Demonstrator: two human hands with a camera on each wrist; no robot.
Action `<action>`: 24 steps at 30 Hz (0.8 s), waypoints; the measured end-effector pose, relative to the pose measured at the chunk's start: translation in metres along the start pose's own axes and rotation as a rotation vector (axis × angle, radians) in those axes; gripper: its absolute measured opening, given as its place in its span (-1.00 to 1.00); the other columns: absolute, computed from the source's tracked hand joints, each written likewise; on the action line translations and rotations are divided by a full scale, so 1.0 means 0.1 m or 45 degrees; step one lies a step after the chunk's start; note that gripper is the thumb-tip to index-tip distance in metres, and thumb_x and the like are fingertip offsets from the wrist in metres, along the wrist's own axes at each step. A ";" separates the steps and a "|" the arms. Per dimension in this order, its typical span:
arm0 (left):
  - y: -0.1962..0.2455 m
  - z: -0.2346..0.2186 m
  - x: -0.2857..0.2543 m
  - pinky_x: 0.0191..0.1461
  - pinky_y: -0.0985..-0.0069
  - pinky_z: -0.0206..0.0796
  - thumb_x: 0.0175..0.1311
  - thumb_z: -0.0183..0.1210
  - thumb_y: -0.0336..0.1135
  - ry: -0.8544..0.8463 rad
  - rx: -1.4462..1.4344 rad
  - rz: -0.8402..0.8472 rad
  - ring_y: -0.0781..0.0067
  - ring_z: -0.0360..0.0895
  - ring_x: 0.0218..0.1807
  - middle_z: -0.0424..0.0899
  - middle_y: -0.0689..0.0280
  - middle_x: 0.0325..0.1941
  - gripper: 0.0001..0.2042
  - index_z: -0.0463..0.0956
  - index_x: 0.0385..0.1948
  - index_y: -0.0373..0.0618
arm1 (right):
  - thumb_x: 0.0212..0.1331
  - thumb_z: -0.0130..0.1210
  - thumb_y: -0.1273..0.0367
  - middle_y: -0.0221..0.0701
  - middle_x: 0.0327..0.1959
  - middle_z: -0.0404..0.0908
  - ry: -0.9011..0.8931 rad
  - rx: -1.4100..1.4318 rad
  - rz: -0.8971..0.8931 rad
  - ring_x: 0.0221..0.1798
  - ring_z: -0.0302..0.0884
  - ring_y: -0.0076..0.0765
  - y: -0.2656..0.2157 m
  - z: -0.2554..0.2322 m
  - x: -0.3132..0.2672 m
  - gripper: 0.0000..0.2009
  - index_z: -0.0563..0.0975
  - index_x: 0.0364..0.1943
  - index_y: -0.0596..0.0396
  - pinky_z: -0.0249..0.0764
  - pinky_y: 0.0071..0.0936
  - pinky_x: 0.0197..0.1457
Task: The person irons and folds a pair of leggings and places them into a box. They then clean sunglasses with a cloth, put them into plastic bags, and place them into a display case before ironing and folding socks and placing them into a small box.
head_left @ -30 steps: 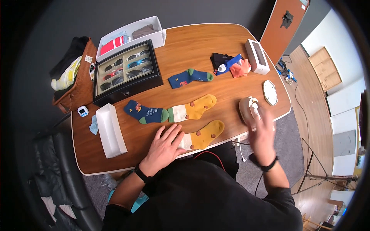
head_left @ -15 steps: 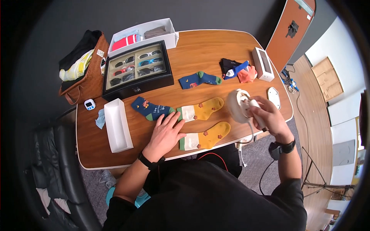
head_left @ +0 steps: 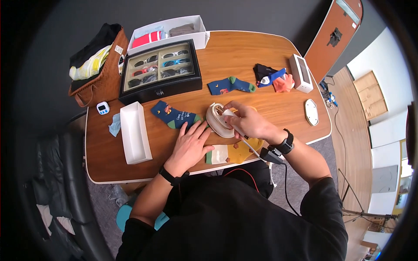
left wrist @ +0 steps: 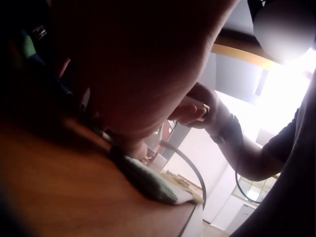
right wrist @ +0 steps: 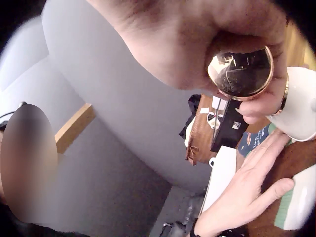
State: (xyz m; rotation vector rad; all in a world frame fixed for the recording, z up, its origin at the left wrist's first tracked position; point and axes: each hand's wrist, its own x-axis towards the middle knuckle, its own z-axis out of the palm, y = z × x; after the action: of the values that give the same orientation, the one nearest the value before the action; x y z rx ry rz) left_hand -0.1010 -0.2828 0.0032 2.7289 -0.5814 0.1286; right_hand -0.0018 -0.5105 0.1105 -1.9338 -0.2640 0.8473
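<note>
In the head view my right hand point(head_left: 252, 124) grips the handle of a white, round-headed corded appliance point(head_left: 212, 116) over the upper yellow sock, mostly hidden beneath it. The handle's shiny round end point(right wrist: 240, 74) shows in the right wrist view. Palm down, my left hand point(head_left: 189, 148) has its fingers spread, fingertips beside the appliance and near the green toe of a navy sock point(head_left: 174, 116). Below the appliance lies another yellow sock point(head_left: 239, 153) with a white and green cuff. Whether the appliance touches the sock, I cannot tell.
An empty white box point(head_left: 136, 132) lies left of my left hand. Behind are a sunglasses case point(head_left: 161, 89) and another navy sock point(head_left: 230, 85). Right of these are folded colorful socks point(head_left: 283, 82), a white windowed box point(head_left: 300, 74) and a white plate point(head_left: 311, 112). The appliance's cord trails toward the front edge.
My right hand has taken hold of the appliance and carried it left, from the table's right side to above the upper yellow sock. My left hand has stayed near the sock cuffs.
</note>
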 end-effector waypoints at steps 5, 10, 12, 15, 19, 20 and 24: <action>0.03 0.03 0.02 0.68 -0.14 -0.04 0.36 0.33 0.07 0.010 0.047 -0.015 0.07 0.31 0.61 0.49 0.09 0.53 -0.38 0.56 0.31 -0.19 | 0.57 0.09 0.38 -0.35 -0.38 0.66 0.040 -0.135 0.020 -0.55 0.63 -0.53 0.00 -0.03 -0.01 -0.65 0.43 0.35 0.09 0.50 -0.50 -0.53; 0.04 0.04 0.03 0.69 -0.13 -0.06 0.34 0.34 0.09 0.014 0.062 -0.025 0.08 0.31 0.61 0.49 0.09 0.53 -0.38 0.59 0.27 -0.20 | 0.59 0.05 0.37 -0.39 -0.47 0.61 0.118 -0.201 -0.065 -0.57 0.61 -0.52 0.11 -0.16 -0.06 -0.69 0.43 0.31 0.11 0.46 -0.48 -0.57; 0.06 0.06 0.03 0.69 -0.13 -0.06 0.33 0.34 0.10 0.034 0.053 -0.035 0.08 0.31 0.61 0.49 0.09 0.53 -0.38 0.60 0.26 -0.20 | 0.60 0.04 0.35 -0.39 -0.45 0.61 0.176 -0.249 -0.072 -0.58 0.59 -0.53 0.17 -0.17 -0.06 -0.69 0.41 0.31 0.10 0.43 -0.50 -0.58; 0.05 0.05 0.03 0.70 -0.12 -0.08 0.33 0.35 0.10 0.016 0.070 -0.027 0.08 0.31 0.61 0.49 0.09 0.53 -0.38 0.60 0.26 -0.21 | 0.58 0.08 0.33 -0.35 -0.52 0.62 0.122 -0.188 -0.035 -0.61 0.62 -0.44 0.19 -0.27 -0.08 -0.68 0.43 0.27 0.15 0.50 -0.39 -0.54; 0.08 0.05 0.05 0.71 -0.11 -0.08 0.32 0.35 0.10 0.012 0.065 -0.058 0.08 0.31 0.61 0.49 0.08 0.53 -0.38 0.60 0.26 -0.21 | 0.59 0.08 0.34 -0.37 -0.51 0.61 0.211 -0.209 -0.169 -0.60 0.60 -0.48 0.31 -0.27 -0.10 -0.70 0.43 0.26 0.14 0.49 -0.42 -0.56; 0.08 0.05 0.05 0.71 -0.11 -0.09 0.32 0.35 0.10 -0.008 0.057 -0.061 0.08 0.31 0.61 0.49 0.08 0.53 -0.38 0.60 0.25 -0.21 | 0.60 0.05 0.36 -0.40 -0.48 0.59 0.162 -0.141 -0.107 -0.60 0.57 -0.53 0.32 -0.38 -0.08 -0.70 0.42 0.29 0.11 0.45 -0.48 -0.57; 0.08 0.06 0.04 0.71 -0.12 -0.09 0.32 0.36 0.09 0.023 0.052 -0.058 0.08 0.31 0.61 0.49 0.08 0.53 -0.39 0.61 0.24 -0.21 | 0.60 0.04 0.36 -0.41 -0.46 0.59 0.185 -0.111 -0.025 -0.60 0.55 -0.55 0.29 -0.42 -0.16 -0.71 0.43 0.28 0.10 0.44 -0.51 -0.58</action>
State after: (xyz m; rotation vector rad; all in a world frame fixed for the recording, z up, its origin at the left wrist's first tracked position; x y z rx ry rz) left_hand -0.1006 -0.2931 0.0008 2.7754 -0.5168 0.1547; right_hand 0.0097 -0.5627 0.1047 -2.0598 -0.2352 0.6885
